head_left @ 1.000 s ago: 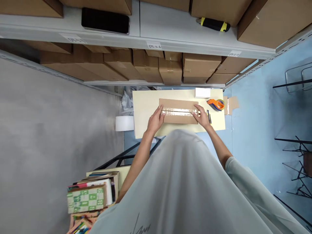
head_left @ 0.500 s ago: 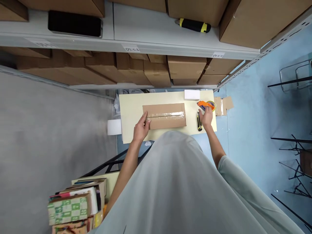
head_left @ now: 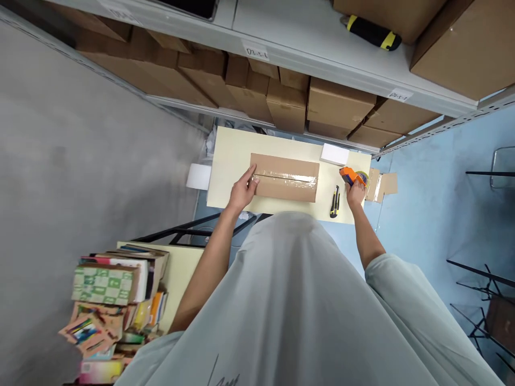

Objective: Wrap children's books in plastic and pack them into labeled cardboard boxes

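A flat cardboard box, with shiny clear tape along its middle seam, lies on the cream tabletop. At its left end, my left hand grips the edge, fingers and thumb a little apart. My right hand is closed around an orange tape dispenser with a roll of tape in it, near the table's right end. Between the box and my right hand lies a black and yellow utility knife. Part of the dispenser is hidden by my fingers.
A white box sits at the table's back edge. Above hangs a metal shelf with cardboard boxes and another utility knife. Opened cardboard is right of the table. Stacked books and packets stand at lower left.
My right hand has closed on the tape dispenser and turned it slightly. My left hand stays at the box's left end. The whole view has shifted and tilted.
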Available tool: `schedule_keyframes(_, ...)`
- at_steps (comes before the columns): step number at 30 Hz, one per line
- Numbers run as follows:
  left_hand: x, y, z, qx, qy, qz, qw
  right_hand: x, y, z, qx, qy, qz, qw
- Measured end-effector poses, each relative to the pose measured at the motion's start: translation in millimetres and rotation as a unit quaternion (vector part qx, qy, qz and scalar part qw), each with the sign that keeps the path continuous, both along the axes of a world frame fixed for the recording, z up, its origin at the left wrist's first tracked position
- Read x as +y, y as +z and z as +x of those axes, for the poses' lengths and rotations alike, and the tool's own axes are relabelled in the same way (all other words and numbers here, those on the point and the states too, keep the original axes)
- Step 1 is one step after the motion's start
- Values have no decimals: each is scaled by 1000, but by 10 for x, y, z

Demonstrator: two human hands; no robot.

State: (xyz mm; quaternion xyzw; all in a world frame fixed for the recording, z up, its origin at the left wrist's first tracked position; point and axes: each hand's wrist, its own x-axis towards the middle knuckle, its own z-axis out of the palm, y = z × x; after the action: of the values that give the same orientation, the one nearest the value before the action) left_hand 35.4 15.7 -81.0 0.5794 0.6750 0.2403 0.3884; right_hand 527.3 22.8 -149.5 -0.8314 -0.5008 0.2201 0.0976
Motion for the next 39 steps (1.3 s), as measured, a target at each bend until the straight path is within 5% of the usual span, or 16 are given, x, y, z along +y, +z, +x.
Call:
schedule_keyframes(4,-24,-10,-12,-11,-18,8,1000,-45,381,-46,33,26,35,999)
schedule_keyframes(9,-47,-27,-24,-31,-33,16,999,-171,1308,-418,121,80,27,989)
schedule_keyframes(12,-59,-36,-24,-46,-39,18,998,-111,1880,-856,245,163,12,956)
schedule_keyframes(15,-69,-52,-35,-60,-39,21,997,61,2226,-1348,320,249,-64,912)
schedule_keyframes(22,-76,-69,-215,-91,-46,35,994,363,2232,-2066,378,334,-172,846)
schedule_keyframes(29,-179,48,-408,-64,-77,22,995,351,2244,-2283,305,323,-206,872)
schedule_keyframes(33,-191,244,-433,-30,-83,62,994,346,2228,-2356,280,311,-197,887)
schedule_keyframes(36,-135,450,-381,-98,-68,70,990,362,2198,-2343,287,325,-195,880)
schedule_keyframes(39,-59,606,-280,-240,-41,-21,970,408,2165,-2293,287,349,-191,871)
